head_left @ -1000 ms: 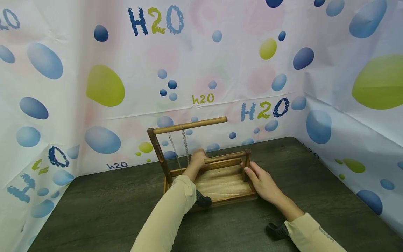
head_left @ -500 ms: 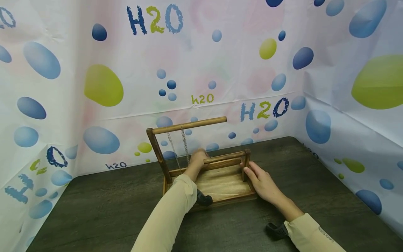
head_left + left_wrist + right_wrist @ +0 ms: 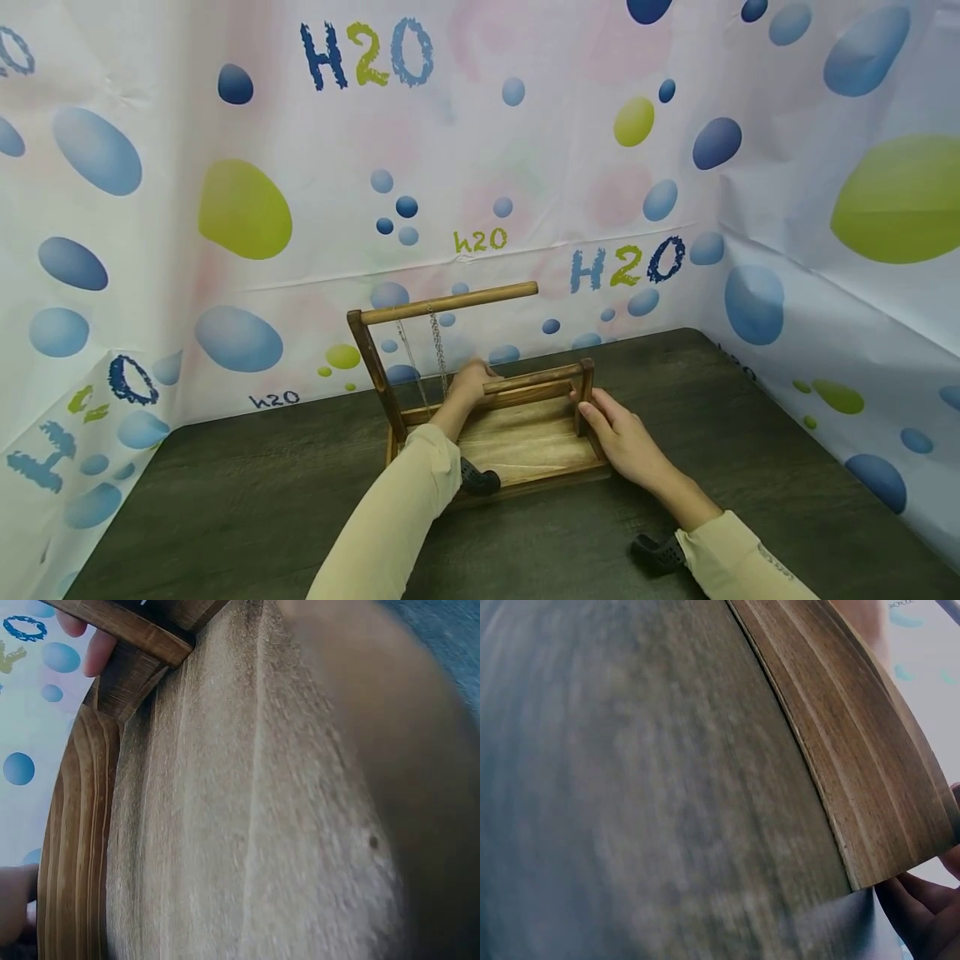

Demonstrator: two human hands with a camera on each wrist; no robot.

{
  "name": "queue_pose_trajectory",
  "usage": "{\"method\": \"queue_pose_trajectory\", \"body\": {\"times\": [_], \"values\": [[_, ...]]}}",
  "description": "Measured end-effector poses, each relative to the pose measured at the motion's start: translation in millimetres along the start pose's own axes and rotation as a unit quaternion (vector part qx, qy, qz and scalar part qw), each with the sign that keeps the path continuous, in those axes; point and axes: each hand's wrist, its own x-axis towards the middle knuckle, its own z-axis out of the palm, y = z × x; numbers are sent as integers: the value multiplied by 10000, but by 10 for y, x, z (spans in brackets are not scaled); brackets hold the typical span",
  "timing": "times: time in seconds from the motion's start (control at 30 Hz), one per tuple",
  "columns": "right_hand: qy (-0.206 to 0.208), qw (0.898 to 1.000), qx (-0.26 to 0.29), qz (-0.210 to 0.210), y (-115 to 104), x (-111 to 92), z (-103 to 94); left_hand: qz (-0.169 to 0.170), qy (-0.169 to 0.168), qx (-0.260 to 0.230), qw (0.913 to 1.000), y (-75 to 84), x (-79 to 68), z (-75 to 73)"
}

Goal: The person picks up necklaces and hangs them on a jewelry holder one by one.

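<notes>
A shallow wooden tray [image 3: 532, 437] with upright posts stands on the table. Its tall left post [image 3: 377, 375] carries a long rod [image 3: 465, 298], and thin chains [image 3: 438, 354] hang from that rod. A shorter right post [image 3: 584, 400] carries a short rod [image 3: 536, 377]. My left hand [image 3: 468, 385] reaches across the tray to its back wall [image 3: 75, 840]; its fingertips are hidden, so I cannot tell what they hold. My right hand [image 3: 630, 437] grips the tray's right end, thumb against the short post. In the right wrist view its fingers [image 3: 922, 911] curl by the wooden side wall [image 3: 855, 750].
The dark wood-grain table [image 3: 247, 500] extends around the tray. A white backdrop [image 3: 465, 150] with blue and green bubbles rises behind and at both sides. Black wrist straps [image 3: 656, 554] show at both sleeves.
</notes>
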Motion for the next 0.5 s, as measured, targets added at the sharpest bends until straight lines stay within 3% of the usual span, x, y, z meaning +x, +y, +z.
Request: {"method": "queue_pose_trajectory", "body": {"times": [0.13, 0.27, 0.33, 0.5], "values": [[3, 10000, 8, -18, -9, -4, 2, 300, 325, -793, 9959, 23, -111, -59], [4, 10000, 12, -25, -10, -13, 0, 449, 584, -1596, 9844, 42, -135, -99], [4, 10000, 12, -28, -9, -17, 0, 437, 620, -2157, 9735, 56, -127, -115], [4, 10000, 26, -68, -20, -21, -1, 558, 711, -3396, 9362, 135, -139, -196]]}}
